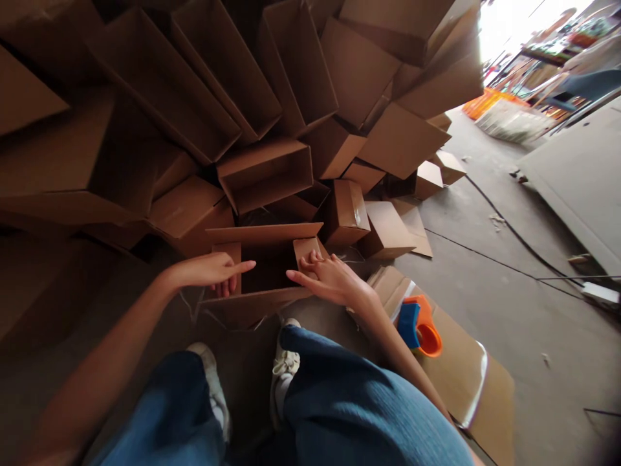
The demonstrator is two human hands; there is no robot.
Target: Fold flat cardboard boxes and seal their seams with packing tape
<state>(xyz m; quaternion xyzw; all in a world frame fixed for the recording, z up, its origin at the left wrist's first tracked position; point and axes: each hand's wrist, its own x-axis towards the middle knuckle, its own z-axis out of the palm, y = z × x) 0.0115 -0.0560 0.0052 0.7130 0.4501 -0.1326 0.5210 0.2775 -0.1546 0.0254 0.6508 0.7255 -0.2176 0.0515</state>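
A cardboard box (259, 305) stands on the floor just ahead of my feet, its top unclosed and its inside dark. Its two short end flaps are turned inward, while a long flap (272, 232) rises at the far side. My left hand (224, 270) rests at the left end flap (231, 252), index finger stretched out over the opening and the other fingers bent down. On the right end flap (305, 248) lies my right hand (330, 277), thumb and fingers apart. Neither hand holds anything that I can see.
An orange and blue tape dispenser (421, 327) lies on flattened cardboard (466, 362) at my right. Many cardboard boxes (286, 171) are heaped beyond and to the left. Cables (495, 255) cross the concrete floor near a pale panel (577, 181).
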